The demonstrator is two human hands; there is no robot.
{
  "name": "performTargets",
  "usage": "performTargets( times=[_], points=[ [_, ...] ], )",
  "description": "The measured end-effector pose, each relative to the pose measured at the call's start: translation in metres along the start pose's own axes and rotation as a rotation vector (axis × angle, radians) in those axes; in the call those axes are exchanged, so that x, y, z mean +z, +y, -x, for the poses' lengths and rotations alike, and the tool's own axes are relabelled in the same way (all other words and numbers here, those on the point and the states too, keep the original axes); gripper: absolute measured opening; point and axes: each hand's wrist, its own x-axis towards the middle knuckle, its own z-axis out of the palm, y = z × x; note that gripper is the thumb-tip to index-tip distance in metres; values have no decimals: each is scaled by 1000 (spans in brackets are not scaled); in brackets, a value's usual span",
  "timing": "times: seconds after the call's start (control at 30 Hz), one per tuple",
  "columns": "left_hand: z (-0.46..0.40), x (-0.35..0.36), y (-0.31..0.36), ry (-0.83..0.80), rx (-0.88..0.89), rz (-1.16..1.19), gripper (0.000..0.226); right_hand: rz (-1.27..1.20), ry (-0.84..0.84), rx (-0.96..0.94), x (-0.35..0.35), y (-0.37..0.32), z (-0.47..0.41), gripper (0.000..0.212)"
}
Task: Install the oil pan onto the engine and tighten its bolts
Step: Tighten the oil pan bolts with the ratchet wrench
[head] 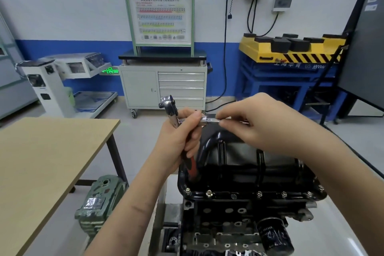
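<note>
Above the black oil pan [245, 164] on the engine [239, 220], the left hand [178, 135] grips a ratchet [172, 110]; the right hand [255, 122] pinches its extension bar [209, 120].

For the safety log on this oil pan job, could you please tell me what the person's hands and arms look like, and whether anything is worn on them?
Both forearms are bare as far as the frame shows, with no sleeves. The left hand and right hand have no gloves, and no rings, watch or bracelets are visible. The nails look short and plain.
</note>
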Motion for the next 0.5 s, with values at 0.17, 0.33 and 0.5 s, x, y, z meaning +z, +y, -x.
performTargets(
  times=[0.17,0.33,0.5],
  points=[
    [3,8,-1,54,45,-67,19,-33,-11,-29,0,4,-1,24],
    [1,15,-6,81,34,-143,23,-18,0,-44,6,9,-2,23],
    [-1,7,-7,-82,-162,-217,24,-127,-122,-15,5,30,-7,15]
  ],
)
